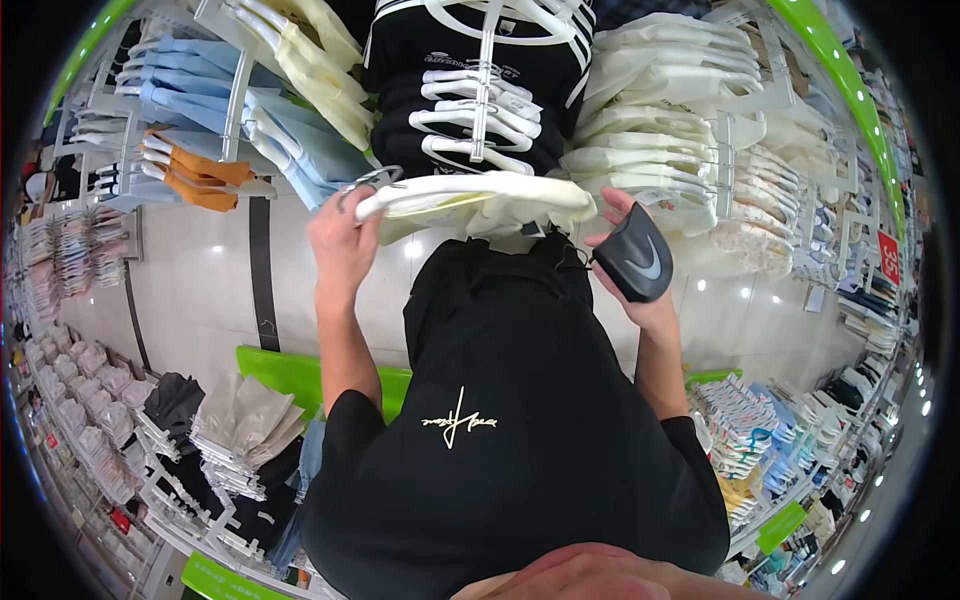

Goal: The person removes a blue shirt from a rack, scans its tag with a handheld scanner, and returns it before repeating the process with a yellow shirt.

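A pale yellow garment (485,200) on a white hanger (455,187) stretches crosswise in front of my body. My left hand (340,235) is closed round the hanger's left end, a grey metal loop (378,178) showing over its fingers. At the garment's other end is my right hand (617,203), fingers and thumb apart, right beside the edge. A curved black piece with a pale swoosh mark (635,255) covers most of this hand and hides part of the fingers.
Straight ahead hangs a rack with a black striped top (500,45) and several white hangers (480,125). Blue shirts (205,80) hang to the left, cream garments (660,130) to the right. Pale tiled floor (195,270) runs below; folded clothes (240,425) lie on shelving at my left.
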Motion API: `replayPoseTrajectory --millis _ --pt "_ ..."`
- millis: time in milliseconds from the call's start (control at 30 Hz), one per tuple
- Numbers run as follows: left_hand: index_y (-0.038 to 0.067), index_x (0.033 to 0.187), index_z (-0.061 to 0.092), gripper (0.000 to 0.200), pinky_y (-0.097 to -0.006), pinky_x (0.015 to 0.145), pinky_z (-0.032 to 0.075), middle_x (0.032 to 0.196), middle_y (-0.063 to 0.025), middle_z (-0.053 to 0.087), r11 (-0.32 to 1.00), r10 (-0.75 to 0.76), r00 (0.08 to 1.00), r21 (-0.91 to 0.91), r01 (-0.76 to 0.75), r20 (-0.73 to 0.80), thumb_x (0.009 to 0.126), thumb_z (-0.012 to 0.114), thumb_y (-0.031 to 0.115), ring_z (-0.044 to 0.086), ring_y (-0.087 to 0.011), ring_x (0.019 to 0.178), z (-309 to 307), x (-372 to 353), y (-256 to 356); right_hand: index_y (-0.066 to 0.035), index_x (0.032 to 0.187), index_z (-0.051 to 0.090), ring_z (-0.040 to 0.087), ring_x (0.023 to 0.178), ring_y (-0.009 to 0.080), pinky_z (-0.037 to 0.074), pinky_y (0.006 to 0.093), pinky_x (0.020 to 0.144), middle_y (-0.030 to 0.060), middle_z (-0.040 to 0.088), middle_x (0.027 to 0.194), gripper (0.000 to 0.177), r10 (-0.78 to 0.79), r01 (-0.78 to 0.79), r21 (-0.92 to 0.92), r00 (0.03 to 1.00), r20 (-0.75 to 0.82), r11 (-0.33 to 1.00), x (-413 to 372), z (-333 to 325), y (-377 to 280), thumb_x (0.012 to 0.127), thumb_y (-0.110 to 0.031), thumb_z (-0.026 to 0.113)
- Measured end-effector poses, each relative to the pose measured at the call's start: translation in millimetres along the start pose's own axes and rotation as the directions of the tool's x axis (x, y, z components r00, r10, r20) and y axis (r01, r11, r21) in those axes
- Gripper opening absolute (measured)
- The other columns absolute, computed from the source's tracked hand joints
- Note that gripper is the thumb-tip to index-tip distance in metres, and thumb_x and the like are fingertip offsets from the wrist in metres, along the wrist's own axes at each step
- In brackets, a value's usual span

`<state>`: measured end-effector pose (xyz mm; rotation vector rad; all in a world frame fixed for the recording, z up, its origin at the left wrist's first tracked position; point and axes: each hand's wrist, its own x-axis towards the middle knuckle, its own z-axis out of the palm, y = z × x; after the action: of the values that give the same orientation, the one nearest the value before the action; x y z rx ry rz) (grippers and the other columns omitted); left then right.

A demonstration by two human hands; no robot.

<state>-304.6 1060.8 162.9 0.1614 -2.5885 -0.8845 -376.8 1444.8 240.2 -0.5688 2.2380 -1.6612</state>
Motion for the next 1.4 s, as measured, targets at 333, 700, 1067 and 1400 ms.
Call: replayPoseTrajectory --millis 333,700,1067,1400 --pt "0.001 0.099 0.07 0.015 -0.0376 0.065 0.051 0.083 -0.0123 0.066 1.0 0.015 0.997 -0.011 -0.015 -0.081 0.085 0.076 0.0 0.064 -0.0335 0.071 -30.4 23.0 12.7 -0.001 0.123 0.073 0.044 0.149 0.0366 0.04 0.0543 0.117 0.0202 0.031 0.169 0.039 0.022 -0.007 0.261 0.998 -0.057 0.965 1.8 17.3 49.7 0.089 -0.018 0.078" --pt "0.002 0.098 0.069 0.015 -0.0371 0.067 0.051 0.082 -0.0126 0.064 0.997 0.074 0.995 -0.006 -0.075 -0.069 0.084 0.075 0.0 0.063 -0.0331 0.073 -52.5 30.4 16.8 0.001 0.122 0.069 0.065 0.114 0.0376 0.038 0.0496 0.117 0.0188 0.067 0.122 0.062 -0.197 0.196 -0.186 0.98 0.01 0.963 26.1 29.5 77.6 0.063 -0.015 0.079" --pt "0.002 0.102 0.069 0.014 -0.0354 0.07 0.052 0.085 -0.0146 0.067 0.993 -0.106 0.985 0.037 0.112 -0.137 0.089 0.074 0.003 0.064 -0.0315 0.073 -57.3 24.5 12.1 0.005 0.104 0.073 0.066 0.084 0.0088 0.054 0.0279 0.081 0.0055 0.076 0.092 0.022 0.001 0.0 0.003 0.947 -0.321 1.0 3.2 29.3 79.7 0.084 0.0 0.08" --pt "0.002 0.099 0.07 0.012 -0.0346 0.069 0.052 0.083 -0.0142 0.067 0.996 -0.087 0.989 0.015 0.09 -0.121 0.088 0.076 0.003 0.065 -0.0304 0.072 -53.8 32.7 27.7 0.005 0.109 0.072 0.066 0.089 0.0094 0.053 0.0271 0.084 0.0051 0.075 0.097 0.027 0.013 -0.024 -0.025 0.937 -0.35 0.999 2.8 22.4 88.1 0.083 0.001 0.08"
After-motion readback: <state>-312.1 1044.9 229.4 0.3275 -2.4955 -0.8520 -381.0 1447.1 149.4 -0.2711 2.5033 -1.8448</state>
